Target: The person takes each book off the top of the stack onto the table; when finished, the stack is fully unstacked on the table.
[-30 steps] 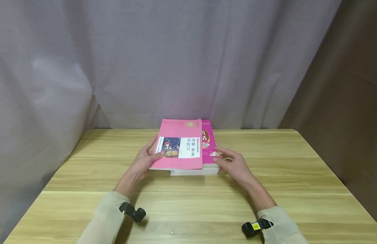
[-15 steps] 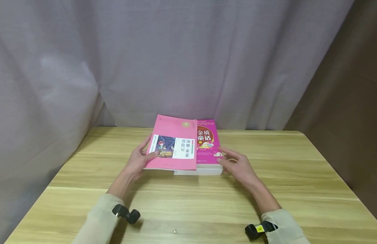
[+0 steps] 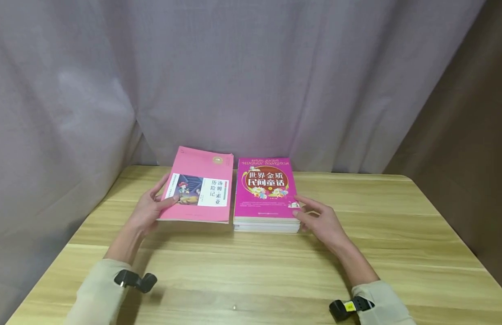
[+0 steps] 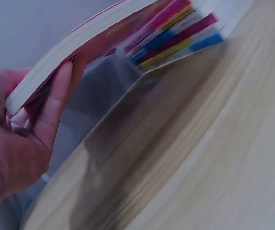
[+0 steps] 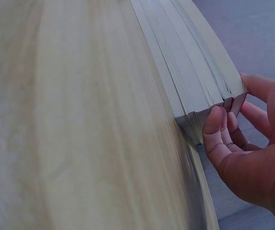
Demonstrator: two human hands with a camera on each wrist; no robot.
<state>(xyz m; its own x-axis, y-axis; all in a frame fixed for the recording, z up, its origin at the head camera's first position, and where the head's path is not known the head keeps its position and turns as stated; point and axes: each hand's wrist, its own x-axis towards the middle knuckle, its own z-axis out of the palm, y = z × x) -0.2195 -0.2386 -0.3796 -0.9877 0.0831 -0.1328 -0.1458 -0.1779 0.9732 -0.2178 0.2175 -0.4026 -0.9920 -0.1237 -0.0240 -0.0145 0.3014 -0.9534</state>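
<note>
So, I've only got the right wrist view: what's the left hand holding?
Observer: The left hand grips a pink book.
Operator: Is that book touching the stack?
Observer: No, the head view shows a narrow gap between them.
Operator: And what's on top of the stack?
Observer: A magenta book, lying face up.
</note>
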